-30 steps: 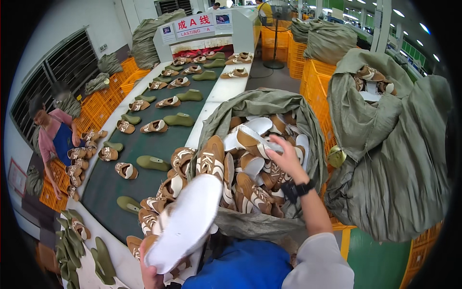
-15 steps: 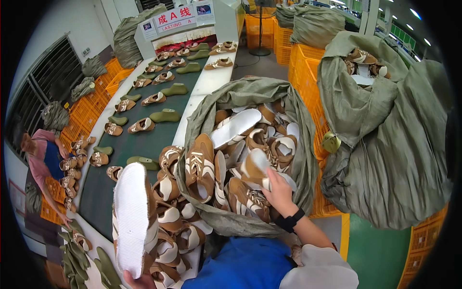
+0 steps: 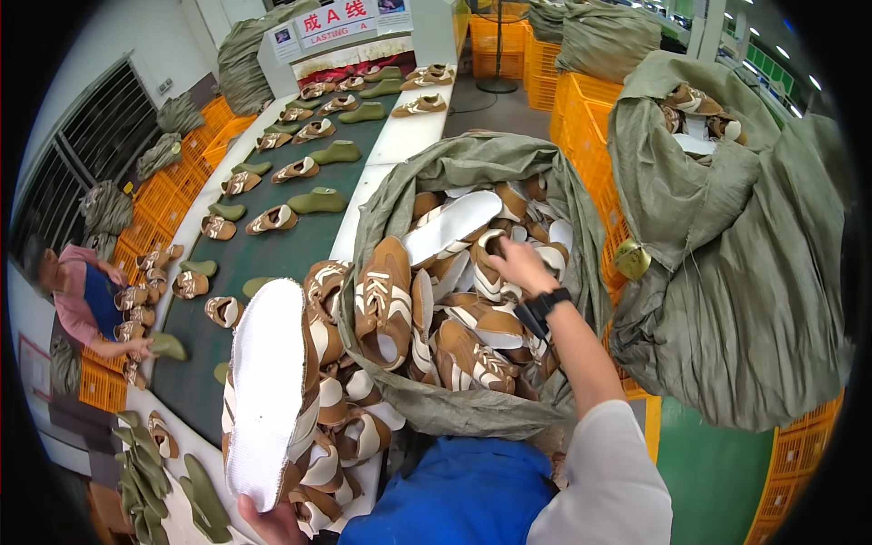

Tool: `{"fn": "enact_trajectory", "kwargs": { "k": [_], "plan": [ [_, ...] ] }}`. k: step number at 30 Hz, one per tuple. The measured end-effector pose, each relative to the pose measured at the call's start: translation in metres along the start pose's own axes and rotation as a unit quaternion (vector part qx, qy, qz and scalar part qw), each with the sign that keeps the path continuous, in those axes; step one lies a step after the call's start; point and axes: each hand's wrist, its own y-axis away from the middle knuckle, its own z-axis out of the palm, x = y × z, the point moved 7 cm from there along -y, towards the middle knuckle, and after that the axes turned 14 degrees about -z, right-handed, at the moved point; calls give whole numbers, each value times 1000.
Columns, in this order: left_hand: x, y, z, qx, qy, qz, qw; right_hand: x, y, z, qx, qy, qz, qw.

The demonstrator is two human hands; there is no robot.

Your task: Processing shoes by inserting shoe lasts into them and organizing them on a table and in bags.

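At far left, a co-worker (image 3: 91, 295) now holds a green last (image 3: 168, 347) at the edge of the dark conveyor belt (image 3: 202, 363); half a second earlier that person's hand was down at the pile of lasts (image 3: 143, 472) on the white tabletop (image 3: 194, 440). Shoes and lasts stand along the belt.

My left hand (image 3: 270, 520) pinches the lower end of a brown-and-white shoe (image 3: 265, 400), thumb on the white sole. The sole faces me, as before; the shoe sits slightly further right in view. Beside it is a heap of similar shoes (image 3: 359, 434).

Right of the heap stands a grey-green sack (image 3: 445, 415) filled with shoes. My right hand (image 3: 524, 268) is inside its mouth. It has left the shoe lower in the sack and is now higher up, fingers at the collar of a laced shoe (image 3: 490, 280). The fingertips are partly hidden; I cannot tell whether they grip.

Further right, orange crates (image 3: 581, 123) adjoin a second sack (image 3: 681, 209), with shoes showing at its top.
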Motion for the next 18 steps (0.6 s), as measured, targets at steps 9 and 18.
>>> {"fn": "enact_trajectory", "kwargs": {
  "k": [9, 18],
  "plan": [
    [31, 30, -25, 84, 13, 85, 993, -27, -3, -26, 141, -336, -69, 929],
    [47, 26, -30, 103, 24, 119, 987, -165, 85, -43, 117, 146, -452, 872]
  ]
}}
